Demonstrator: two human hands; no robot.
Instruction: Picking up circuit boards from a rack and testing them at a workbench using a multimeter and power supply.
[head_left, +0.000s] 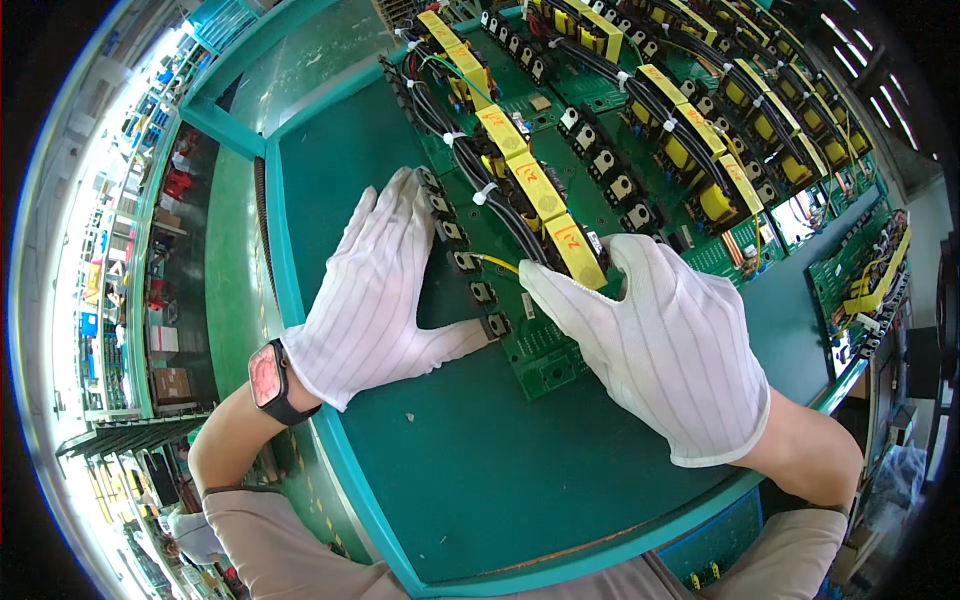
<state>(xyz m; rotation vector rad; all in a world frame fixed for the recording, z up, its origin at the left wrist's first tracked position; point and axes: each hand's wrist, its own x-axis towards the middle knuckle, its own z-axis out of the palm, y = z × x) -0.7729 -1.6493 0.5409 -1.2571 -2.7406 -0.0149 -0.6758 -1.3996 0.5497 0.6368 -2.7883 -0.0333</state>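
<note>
Both my hands wear white striped gloves and are on a green circuit board (545, 360) lying on the table. My left hand (375, 285) is spread open along the board's left edge, with its thumb at the near corner beside a row of black clip-like parts (465, 262). My right hand (655, 330) straddles the near end of the board's row of yellow-taped blocks (575, 250), its digits on either side. A short yellow wire (497, 263) runs to the tip of its left digit. Black cable bundles (510, 215) lie along the blocks; the palm side is hidden.
Several similar boards (700, 150) stand close together at the far right of the dark green table (500, 480). Another board (860, 280) sits at the right edge. A raised teal frame (290, 240) borders the table. Shelves (140, 300) stand across the aisle at left.
</note>
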